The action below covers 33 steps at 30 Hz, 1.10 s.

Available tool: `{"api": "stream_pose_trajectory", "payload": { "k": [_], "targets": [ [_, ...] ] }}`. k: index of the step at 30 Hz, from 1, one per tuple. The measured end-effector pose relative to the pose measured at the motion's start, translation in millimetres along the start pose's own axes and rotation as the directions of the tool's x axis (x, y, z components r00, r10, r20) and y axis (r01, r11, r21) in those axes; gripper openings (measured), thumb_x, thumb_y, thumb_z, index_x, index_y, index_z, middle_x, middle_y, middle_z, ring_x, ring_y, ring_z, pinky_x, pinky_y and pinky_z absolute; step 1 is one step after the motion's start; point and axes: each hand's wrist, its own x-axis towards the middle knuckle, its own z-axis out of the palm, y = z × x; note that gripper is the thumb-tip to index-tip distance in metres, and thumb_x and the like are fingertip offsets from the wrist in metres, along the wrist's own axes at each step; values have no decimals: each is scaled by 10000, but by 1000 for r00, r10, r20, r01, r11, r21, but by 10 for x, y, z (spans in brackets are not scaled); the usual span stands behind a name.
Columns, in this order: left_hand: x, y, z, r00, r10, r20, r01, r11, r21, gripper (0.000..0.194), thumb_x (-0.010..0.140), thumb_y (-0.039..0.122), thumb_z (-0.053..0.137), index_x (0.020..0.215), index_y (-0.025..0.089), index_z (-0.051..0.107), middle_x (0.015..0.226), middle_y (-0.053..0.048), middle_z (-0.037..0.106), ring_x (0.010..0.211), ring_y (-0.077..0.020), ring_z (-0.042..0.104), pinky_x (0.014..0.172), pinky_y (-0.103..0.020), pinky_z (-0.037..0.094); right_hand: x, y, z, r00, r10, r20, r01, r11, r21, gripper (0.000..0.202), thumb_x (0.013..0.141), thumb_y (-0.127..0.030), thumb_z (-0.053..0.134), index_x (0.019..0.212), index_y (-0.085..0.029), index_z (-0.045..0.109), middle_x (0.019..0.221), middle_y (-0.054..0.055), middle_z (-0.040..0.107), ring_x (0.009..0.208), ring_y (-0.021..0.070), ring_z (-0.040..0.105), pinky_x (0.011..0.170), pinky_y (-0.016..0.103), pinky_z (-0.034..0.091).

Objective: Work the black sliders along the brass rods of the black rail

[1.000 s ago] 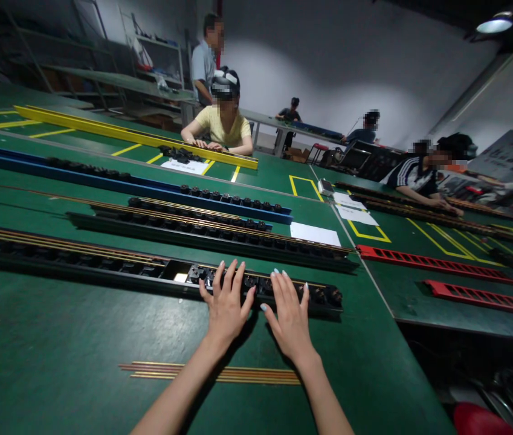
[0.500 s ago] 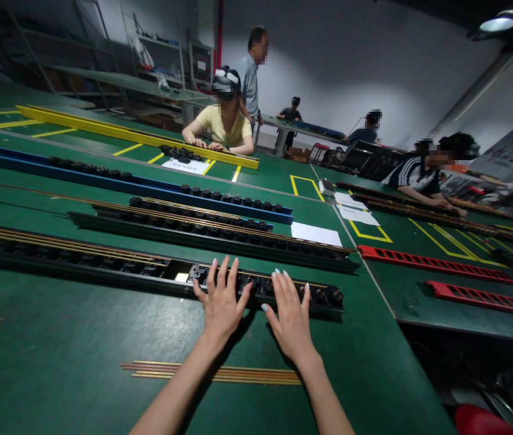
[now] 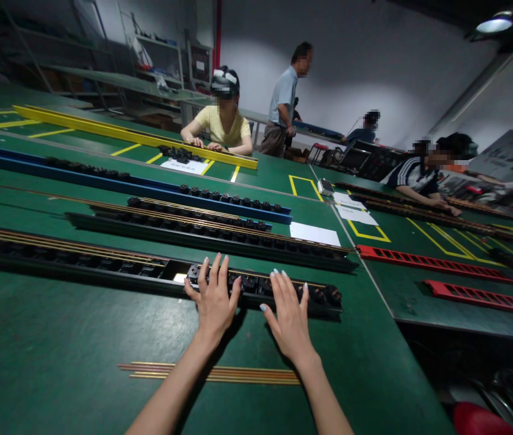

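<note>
Across the green table lies a long black channel rail with a row of black blocks and thin brass-coloured rods in it. My left hand rests with spread fingers on the blocks just right of a gap in the row. Farther right, my right hand lies flat over the same rail, fingers stretched out. Neither hand is closed round anything. Loose brass-coloured rods lie on the table nearer me, partly behind my left forearm.
Beyond are a second black rail, a blue rail and a yellow rail. Red slotted rails lie at the right. A person in yellow works across the table; another person is walking behind.
My left hand has shifted slightly left along the rail, away from my right hand, which stays in place. The person in the background has walked to the right.
</note>
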Motion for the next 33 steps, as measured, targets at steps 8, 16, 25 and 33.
{"api": "stream_pose_trajectory", "payload": {
  "k": [8,16,25,33],
  "targets": [
    [4,-11,-4,1000,-2,-1,2,1000,3,472,938,392,384,1382,240,432,1382,-95,531,1365,-276,322,1110,-590,-15,-2,8,27,1000,5,-1,-5,1000,6,620,985,-436,280,1509,-222,26,1524,77,310,1416,218,251,1144,534,53],
    [12,-3,2,1000,-7,-1,7,1000,1,472,938,396,389,1376,227,435,1401,-89,513,1373,-272,306,1114,-572,-17,-2,3,26,1000,-2,-9,2,1000,1,640,984,-441,288,1507,-219,-6,1530,63,295,1425,207,228,1148,531,34],
    [-21,15,-64,987,141,-79,-148,985,-91,476,908,277,460,1379,229,412,1404,-91,505,1371,-254,317,1138,-549,34,-24,4,-1,989,-19,-146,29,997,65,620,966,-352,387,1505,-195,124,1490,106,375,1404,244,280,1141,563,78],
    [-163,202,-175,884,462,-72,-448,793,-413,326,871,144,455,1187,192,524,1137,-73,633,1100,-171,562,1040,-401,396,-95,-2,-41,932,-49,-358,208,884,418,302,919,-164,415,1184,-189,558,1068,79,668,976,176,612,851,330,480]
  ]
}}
